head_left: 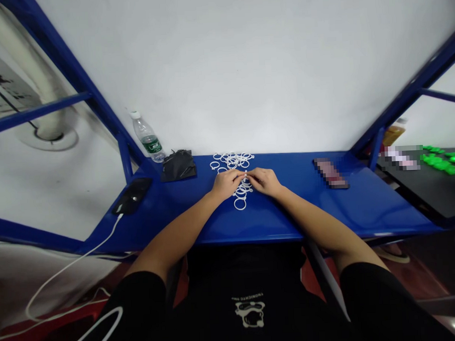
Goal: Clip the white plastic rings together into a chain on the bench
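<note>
Pipe [50,108] comes down at far left, behind the blue frame [96,102]. A white cable [102,243] rises from below to plug into a black phone [133,195], which lies at the left end of the blue table [177,193]. Just beyond it, a clear bottle [151,141] with a green label stands against the wall, and a crumpled black bag [179,165] lies beside it. White rings [232,161] lie in a loose, overlapping heap by the wall, near the middle of the table, with more of them strung toward the near edge between the hands. The left hand [226,184] pinches a small white piece [245,173] between thumb and fingertips, over the rings; the fingers hide its full shape. The right hand [266,181] pinches the same piece from the other side, fingertips almost meeting the left ones. Well to the right lies a second phone [331,173], its surface blurred. Past the frame, green pieces [440,161] lie scattered on a black table [432,191].
</note>
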{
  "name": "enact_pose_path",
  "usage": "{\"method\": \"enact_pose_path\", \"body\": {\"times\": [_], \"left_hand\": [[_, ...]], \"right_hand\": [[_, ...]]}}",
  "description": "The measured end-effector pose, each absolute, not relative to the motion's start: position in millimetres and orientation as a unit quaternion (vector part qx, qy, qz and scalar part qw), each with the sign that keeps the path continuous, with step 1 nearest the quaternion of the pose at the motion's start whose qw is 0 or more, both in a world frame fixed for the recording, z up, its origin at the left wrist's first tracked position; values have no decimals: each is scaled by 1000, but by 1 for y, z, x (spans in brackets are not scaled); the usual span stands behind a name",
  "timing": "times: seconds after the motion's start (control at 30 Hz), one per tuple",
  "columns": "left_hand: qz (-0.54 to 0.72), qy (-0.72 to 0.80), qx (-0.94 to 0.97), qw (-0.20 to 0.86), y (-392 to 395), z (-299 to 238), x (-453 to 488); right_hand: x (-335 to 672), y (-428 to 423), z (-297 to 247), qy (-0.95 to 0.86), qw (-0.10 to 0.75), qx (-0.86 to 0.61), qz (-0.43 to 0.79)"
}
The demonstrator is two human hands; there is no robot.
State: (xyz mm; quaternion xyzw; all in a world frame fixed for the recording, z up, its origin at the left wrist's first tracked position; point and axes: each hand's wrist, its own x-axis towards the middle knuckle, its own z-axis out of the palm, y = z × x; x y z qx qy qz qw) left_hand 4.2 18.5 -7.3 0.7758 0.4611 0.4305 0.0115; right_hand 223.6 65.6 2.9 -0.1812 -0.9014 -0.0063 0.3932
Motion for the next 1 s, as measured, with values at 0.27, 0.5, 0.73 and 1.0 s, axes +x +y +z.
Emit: {"method": "enact_pose_path", "body": {"times": [0.27, 0.5, 0.73, 1.0], "left_hand": [[409, 454, 791, -30, 18, -7, 6], [412, 525, 743, -43, 29, 6, -24], [243, 713, 658, 6, 54, -7, -72], [363, 662, 656, -20, 57, -10, -67]], "right_hand": [[222, 66, 2, -901, 399, -171, -19], [233, 75, 6, -893, 404, -199, -6], [240, 84, 2, -893, 389, -227, 14], [234, 78, 5, -895, 390, -218, -14]]}}
